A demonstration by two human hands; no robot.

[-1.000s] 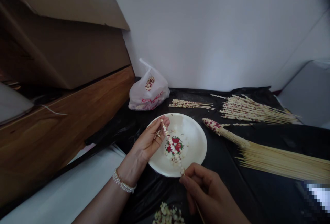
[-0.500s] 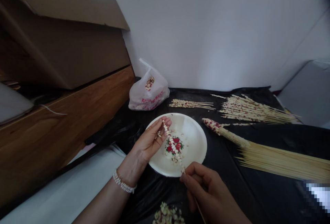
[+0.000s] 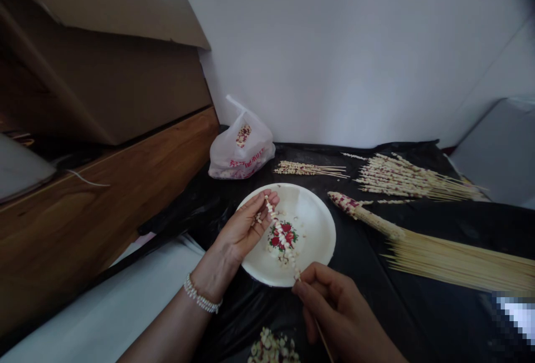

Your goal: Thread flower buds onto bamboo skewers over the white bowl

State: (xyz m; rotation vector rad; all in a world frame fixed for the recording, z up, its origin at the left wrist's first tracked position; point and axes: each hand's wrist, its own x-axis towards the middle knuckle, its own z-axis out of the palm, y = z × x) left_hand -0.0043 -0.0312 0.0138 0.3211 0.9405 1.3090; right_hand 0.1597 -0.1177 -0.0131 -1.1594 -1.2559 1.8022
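Above black sheeting [image 3: 359, 262], the left hand [image 3: 246, 226] tilts palm-up.

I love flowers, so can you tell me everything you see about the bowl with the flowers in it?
The bowl is round, wide and white, with a smooth, shiny look. Red flowers with green leaves decorate the middle of its inside. It sits upright on black plastic, and small pale kernels lie scattered in it. The left hand reaches over its left side, and a stick of threaded kernels slants above it. I can't tell whether the hand touches the rim.
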